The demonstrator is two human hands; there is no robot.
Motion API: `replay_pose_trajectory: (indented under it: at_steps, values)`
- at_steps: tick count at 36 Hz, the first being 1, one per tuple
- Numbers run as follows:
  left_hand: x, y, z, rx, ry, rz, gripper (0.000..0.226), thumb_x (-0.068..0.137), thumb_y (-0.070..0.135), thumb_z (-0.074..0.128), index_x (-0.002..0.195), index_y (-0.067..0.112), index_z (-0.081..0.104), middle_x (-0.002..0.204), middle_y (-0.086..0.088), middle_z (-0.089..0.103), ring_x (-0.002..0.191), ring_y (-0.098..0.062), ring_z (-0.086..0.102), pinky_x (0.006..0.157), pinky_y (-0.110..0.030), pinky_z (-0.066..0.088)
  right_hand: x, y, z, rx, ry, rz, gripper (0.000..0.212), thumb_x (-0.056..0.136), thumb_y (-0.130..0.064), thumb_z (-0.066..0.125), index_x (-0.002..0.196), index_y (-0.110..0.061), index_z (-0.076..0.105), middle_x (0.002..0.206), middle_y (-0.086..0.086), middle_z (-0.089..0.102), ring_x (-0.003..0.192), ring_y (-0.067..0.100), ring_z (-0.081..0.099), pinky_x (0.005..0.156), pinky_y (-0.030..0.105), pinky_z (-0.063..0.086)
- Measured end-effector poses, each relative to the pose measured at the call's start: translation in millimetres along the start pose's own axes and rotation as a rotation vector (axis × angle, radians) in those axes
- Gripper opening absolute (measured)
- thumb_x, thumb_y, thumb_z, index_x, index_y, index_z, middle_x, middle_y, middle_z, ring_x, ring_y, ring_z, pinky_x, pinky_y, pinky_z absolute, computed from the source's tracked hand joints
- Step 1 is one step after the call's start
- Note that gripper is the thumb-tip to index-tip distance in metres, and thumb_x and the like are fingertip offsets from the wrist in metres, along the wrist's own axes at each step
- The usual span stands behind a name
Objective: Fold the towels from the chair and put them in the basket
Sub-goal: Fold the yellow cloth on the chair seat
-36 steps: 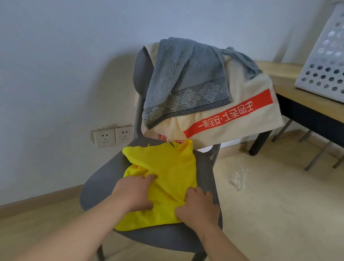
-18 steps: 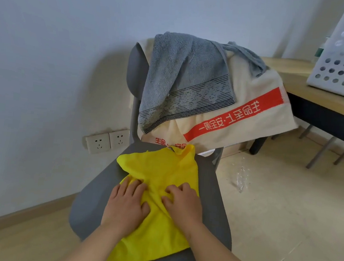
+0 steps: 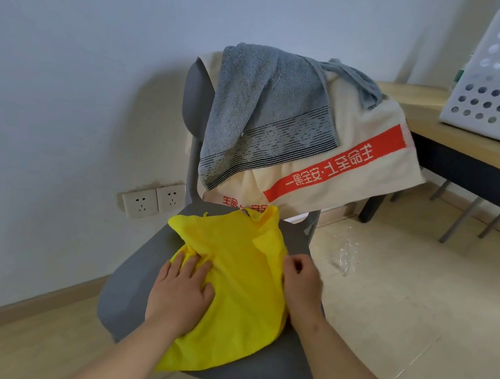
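A yellow towel lies spread and wrinkled on the seat of a grey chair. My left hand presses flat on its left part, fingers straight. At the towel's right edge my right hand has its fingers curled and pinches the cloth. Over the chair back hang a grey towel and, under it, a cream towel with a red printed band. The white perforated basket stands on the wooden table at the far right.
The chair stands against a pale wall with two sockets low down. The table's dark legs reach the floor to the right. A crumpled bit of clear plastic lies on the light floor beside the chair.
My right hand has slid from the middle of the yellow towel to its right edge and curled onto it. My left hand has stayed pressing on the left part.
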State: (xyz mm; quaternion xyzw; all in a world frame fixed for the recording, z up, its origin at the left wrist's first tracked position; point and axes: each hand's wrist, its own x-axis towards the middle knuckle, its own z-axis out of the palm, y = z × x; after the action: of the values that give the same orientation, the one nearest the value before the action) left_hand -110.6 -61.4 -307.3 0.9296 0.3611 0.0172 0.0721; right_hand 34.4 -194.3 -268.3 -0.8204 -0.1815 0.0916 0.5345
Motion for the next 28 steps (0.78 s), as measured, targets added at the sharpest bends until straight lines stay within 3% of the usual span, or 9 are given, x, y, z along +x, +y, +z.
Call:
replay_pose_trajectory:
  at_steps: [4, 7, 9, 11, 14, 16, 18, 22, 28]
  values:
    - [-0.2, 1.3, -0.6, 0.005, 0.009, 0.004, 0.053, 0.097, 0.05, 0.012, 0.148, 0.037, 0.01, 0.158, 0.007, 0.007, 0.146, -0.018, -0.004, 0.117, -0.035, -0.003, 9.1, 12.6, -36.7, -0.031, 0.2, 0.182, 0.013, 0.091, -0.019, 0.048, 0.081, -0.013, 0.053, 0.076, 0.003, 0.054, 0.076, 0.022, 0.051, 0.063, 0.03, 0.04]
    - [-1.0, 1.7, 0.5, 0.004, 0.016, 0.004, 0.053, 0.097, 0.05, 0.012, 0.148, 0.037, 0.01, 0.158, 0.007, 0.008, 0.146, -0.018, -0.003, 0.117, -0.035, -0.004, 8.0, 18.5, -47.8, -0.255, 0.202, 0.358, 0.021, 0.088, -0.024, 0.049, 0.103, -0.01, 0.055, 0.112, 0.014, 0.053, 0.103, 0.033, 0.049, 0.086, 0.039, 0.038]
    - [-0.8, 1.5, 1.3, 0.009, 0.023, 0.007, 0.053, 0.097, 0.05, 0.012, 0.148, 0.037, 0.01, 0.158, 0.008, 0.009, 0.146, -0.018, -0.003, 0.117, -0.035, -0.004, 3.8, 12.7, -46.2, -0.398, 0.228, 0.309, 0.034, 0.087, -0.02, 0.051, 0.12, -0.013, 0.05, 0.137, 0.013, 0.039, 0.121, 0.034, 0.038, 0.098, 0.041, 0.032]
    - [-0.2, 1.6, 1.8, 0.007, 0.024, 0.009, 0.053, 0.096, 0.05, 0.011, 0.148, 0.037, 0.01, 0.158, 0.007, 0.008, 0.146, -0.018, -0.003, 0.117, -0.035, -0.004, -0.8, 1.8, -39.1, -0.535, 0.225, 0.055, 0.044, 0.086, -0.015, 0.05, 0.13, -0.015, 0.046, 0.15, 0.008, 0.028, 0.131, 0.03, 0.031, 0.102, 0.041, 0.03]
    - [0.6, 1.6, 2.4, 0.016, 0.018, 0.014, 0.054, 0.096, 0.05, 0.01, 0.148, 0.037, 0.009, 0.158, 0.007, 0.007, 0.146, -0.019, -0.004, 0.117, -0.035, -0.005, -0.8, -11.6, -17.9, -0.741, -0.067, -0.354, 0.046, 0.091, -0.018, 0.043, 0.137, -0.019, 0.042, 0.151, 0.002, 0.032, 0.139, 0.023, 0.025, 0.108, 0.038, 0.026]
    - [0.5, 0.6, 2.4, 0.023, 0.011, 0.013, 0.054, 0.096, 0.051, 0.009, 0.148, 0.037, 0.008, 0.158, 0.007, 0.006, 0.146, -0.018, -0.004, 0.116, -0.035, -0.005, -1.3, -14.5, -3.2, -0.815, -0.372, -0.398, 0.043, 0.097, -0.024, 0.036, 0.14, -0.023, 0.039, 0.153, -0.002, 0.028, 0.141, 0.02, 0.022, 0.11, 0.035, 0.023]
    - [0.3, 0.7, 2.2, 0.024, 0.001, 0.013, 0.054, 0.096, 0.051, 0.009, 0.148, 0.038, 0.007, 0.158, 0.007, 0.005, 0.146, -0.018, -0.005, 0.116, -0.035, -0.006, -3.9, -9.1, 4.1, -0.883, -0.573, -0.326, 0.044, 0.099, -0.031, 0.034, 0.142, -0.025, 0.036, 0.153, -0.002, 0.027, 0.136, 0.022, 0.029, 0.106, 0.036, 0.027]
    - [0.0, 0.0, 0.7, 0.045, -0.028, 0.013, 0.054, 0.096, 0.052, 0.009, 0.148, 0.038, 0.008, 0.158, 0.007, 0.005, 0.146, -0.018, -0.005, 0.116, -0.035, -0.006, -15.2, 2.5, 5.1, -1.078, -0.516, -0.349, 0.045, 0.098, -0.045, 0.03, 0.139, -0.028, 0.036, 0.143, -0.002, 0.037, 0.128, 0.024, 0.032, 0.098, 0.037, 0.029]
    - [7.6, -20.2, -14.4, 0.114, -0.05, 0.079, 0.063, 0.094, 0.057, 0.018, 0.148, 0.033, -0.003, 0.157, 0.005, 0.013, 0.145, -0.018, 0.009, 0.116, -0.033, 0.008, -18.6, -18.1, -1.4, -1.099, -0.46, -0.195, 0.04, 0.098, -0.043, 0.029, 0.112, -0.02, 0.058, 0.121, 0.005, 0.052, 0.109, 0.027, 0.052, 0.093, 0.04, 0.032]
